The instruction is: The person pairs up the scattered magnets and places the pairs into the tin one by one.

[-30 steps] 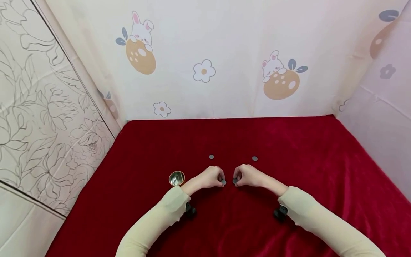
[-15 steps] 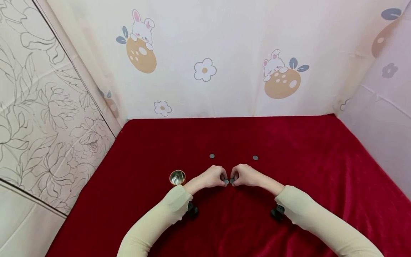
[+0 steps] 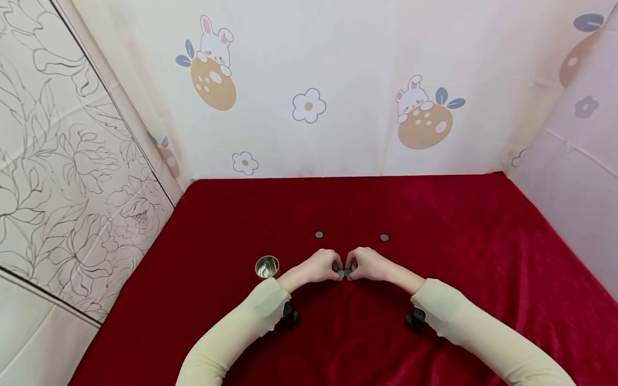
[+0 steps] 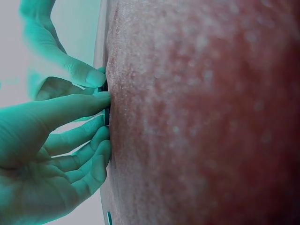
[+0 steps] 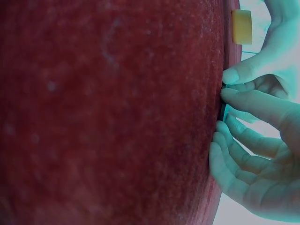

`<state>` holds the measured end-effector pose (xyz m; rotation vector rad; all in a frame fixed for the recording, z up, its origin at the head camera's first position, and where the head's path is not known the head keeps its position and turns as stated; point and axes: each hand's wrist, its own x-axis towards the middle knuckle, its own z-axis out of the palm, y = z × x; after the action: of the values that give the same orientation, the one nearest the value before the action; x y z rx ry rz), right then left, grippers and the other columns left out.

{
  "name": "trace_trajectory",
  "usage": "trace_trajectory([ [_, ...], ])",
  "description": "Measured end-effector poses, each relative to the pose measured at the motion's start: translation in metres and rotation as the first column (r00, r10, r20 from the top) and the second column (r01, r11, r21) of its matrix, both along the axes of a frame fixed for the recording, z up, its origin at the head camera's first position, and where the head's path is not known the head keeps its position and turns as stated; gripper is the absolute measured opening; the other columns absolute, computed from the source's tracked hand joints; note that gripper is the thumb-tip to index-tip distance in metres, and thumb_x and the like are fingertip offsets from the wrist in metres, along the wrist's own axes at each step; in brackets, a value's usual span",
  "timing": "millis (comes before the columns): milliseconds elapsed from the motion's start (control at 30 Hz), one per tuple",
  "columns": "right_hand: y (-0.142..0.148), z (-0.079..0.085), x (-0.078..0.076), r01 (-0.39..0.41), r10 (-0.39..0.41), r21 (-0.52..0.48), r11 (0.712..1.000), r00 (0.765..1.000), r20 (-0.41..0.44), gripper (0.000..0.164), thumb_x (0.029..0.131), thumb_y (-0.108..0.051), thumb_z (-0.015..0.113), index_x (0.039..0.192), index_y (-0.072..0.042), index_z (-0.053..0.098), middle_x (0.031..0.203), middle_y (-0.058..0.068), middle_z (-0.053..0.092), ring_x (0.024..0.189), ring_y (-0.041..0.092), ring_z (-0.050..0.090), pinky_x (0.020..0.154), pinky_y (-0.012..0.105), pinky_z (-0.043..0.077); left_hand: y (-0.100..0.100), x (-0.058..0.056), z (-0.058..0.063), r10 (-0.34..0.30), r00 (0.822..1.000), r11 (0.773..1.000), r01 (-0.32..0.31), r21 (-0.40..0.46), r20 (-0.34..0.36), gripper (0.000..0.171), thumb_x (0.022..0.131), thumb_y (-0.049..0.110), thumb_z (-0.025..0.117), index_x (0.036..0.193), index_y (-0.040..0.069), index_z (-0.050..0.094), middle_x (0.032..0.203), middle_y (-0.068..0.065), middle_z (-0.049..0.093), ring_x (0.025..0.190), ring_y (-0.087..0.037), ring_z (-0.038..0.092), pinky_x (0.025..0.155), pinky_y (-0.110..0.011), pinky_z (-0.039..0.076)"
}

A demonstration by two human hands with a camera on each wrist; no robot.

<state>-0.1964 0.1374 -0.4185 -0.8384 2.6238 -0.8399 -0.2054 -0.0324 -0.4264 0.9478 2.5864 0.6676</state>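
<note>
Over the red cloth, my two hands meet almost knuckle to knuckle in the head view. The left hand (image 3: 319, 265) pinches a small flat grey disc (image 3: 340, 274) between thumb and fingers, low at the cloth. Its partner, the right hand (image 3: 370, 263), pinches a second disc (image 3: 347, 273) the same way, edge beside edge with the first. From the left wrist, a disc shows as a thin dark edge (image 4: 107, 116) below the left thumb. The right wrist view has a disc (image 5: 224, 112) between right thumb and fingers, partly hidden.
Two more grey discs lie farther back, one left (image 3: 319, 235) and one right (image 3: 384, 237). A round open tin (image 3: 267, 267) with a shiny inside stands just beyond the left wrist; its yellow side (image 5: 242, 27) shows in the right wrist view. Patterned curtains border the red cloth (image 3: 434, 203).
Both hands have slid inward with their discs, closing the gap between them until the discs sit side by side. The two back discs and the tin have stayed put.
</note>
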Motion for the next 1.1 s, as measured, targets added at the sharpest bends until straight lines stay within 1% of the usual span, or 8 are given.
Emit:
trace_trajectory([
  [133, 0.0, -0.002, 0.0, 0.001, -0.001, -0.002, 1.0, 1.0, 0.009, 0.013, 0.069, -0.005, 0.071, 0.079, -0.002, 0.064, 0.065, -0.001, 0.056, 0.055, 0.005, 0.046, 0.053, 0.02, 0.04, 0.0, 0.001, 0.0, -0.001, 1.0, 1.0, 0.001, 0.003, 0.0, 0.015, 0.076, 0.014, 0.07, 0.087, 0.004, 0.067, 0.082, -0.002, 0.062, 0.067, -0.006, 0.053, 0.059, -0.014, 0.041],
  [267, 0.0, -0.004, -0.002, 0.003, -0.003, -0.001, 1.0, 1.0, 0.001, 0.013, 0.068, -0.004, 0.072, 0.078, -0.001, 0.064, 0.064, -0.001, 0.056, 0.055, 0.005, 0.046, 0.053, 0.02, 0.04, 0.001, 0.001, 0.0, 0.01, 1.0, 1.0, -0.01, 0.0, 0.003, 0.016, 0.076, 0.015, 0.07, 0.088, 0.005, 0.067, 0.082, -0.002, 0.062, 0.067, -0.007, 0.052, 0.059, -0.014, 0.041],
  [500, 0.0, -0.003, -0.001, 0.007, -0.007, -0.004, 1.0, 1.0, -0.005, 0.015, 0.066, -0.004, 0.072, 0.079, 0.0, 0.064, 0.063, -0.001, 0.055, 0.055, 0.005, 0.046, 0.053, 0.019, 0.04, -0.002, 0.002, 0.0, 0.011, 1.0, 1.0, -0.011, 0.008, 0.005, 0.018, 0.076, 0.016, 0.07, 0.09, 0.006, 0.066, 0.083, -0.001, 0.06, 0.071, -0.008, 0.053, 0.062, -0.015, 0.042],
  [667, 0.001, -0.001, 0.001, 0.002, -0.002, -0.019, 1.0, 1.0, 0.005, 0.015, 0.068, -0.005, 0.071, 0.08, 0.0, 0.064, 0.064, -0.002, 0.056, 0.056, 0.005, 0.047, 0.054, 0.02, 0.04, -0.009, 0.002, 0.001, 0.006, 1.0, 0.999, -0.007, 0.048, 0.026, 0.019, 0.077, 0.017, 0.069, 0.093, 0.006, 0.065, 0.087, -0.001, 0.059, 0.076, -0.009, 0.055, 0.065, -0.015, 0.043],
  [767, 0.002, -0.002, 0.001, -0.002, 0.002, -0.026, 1.0, 1.0, 0.017, 0.016, 0.069, -0.006, 0.071, 0.083, 0.0, 0.064, 0.068, 0.0, 0.057, 0.059, 0.006, 0.049, 0.055, 0.02, 0.042, -0.015, 0.003, 0.002, 0.003, 0.999, 0.997, -0.006, 0.072, 0.034, 0.02, 0.079, 0.017, 0.067, 0.094, 0.006, 0.064, 0.089, -0.002, 0.059, 0.078, -0.01, 0.056, 0.066, -0.015, 0.044],
  [933, 0.003, -0.001, 0.003, -0.008, 0.009, -0.052, 0.999, 1.0, 0.028, 0.019, 0.071, -0.006, 0.071, 0.088, 0.001, 0.064, 0.076, 0.004, 0.061, 0.066, 0.01, 0.054, 0.059, 0.02, 0.044, -0.025, 0.004, 0.005, 0.004, 1.0, 0.996, -0.006, 0.086, 0.023, 0.019, 0.08, 0.018, 0.066, 0.095, 0.006, 0.063, 0.089, -0.002, 0.058, 0.079, -0.011, 0.056, 0.067, -0.017, 0.044],
  [1100, 0.003, -0.001, 0.005, -0.021, 0.022, -0.081, 0.996, 1.0, 0.019, 0.022, 0.072, -0.006, 0.07, 0.091, 0.002, 0.064, 0.08, 0.005, 0.061, 0.07, 0.015, 0.056, 0.061, 0.02, 0.044, -0.032, 0.008, 0.009, 0.007, 1.0, 0.996, -0.008, 0.085, 0.005, 0.021, 0.081, 0.02, 0.065, 0.096, 0.006, 0.063, 0.091, -0.002, 0.059, 0.081, -0.012, 0.056, 0.069, -0.018, 0.044],
])
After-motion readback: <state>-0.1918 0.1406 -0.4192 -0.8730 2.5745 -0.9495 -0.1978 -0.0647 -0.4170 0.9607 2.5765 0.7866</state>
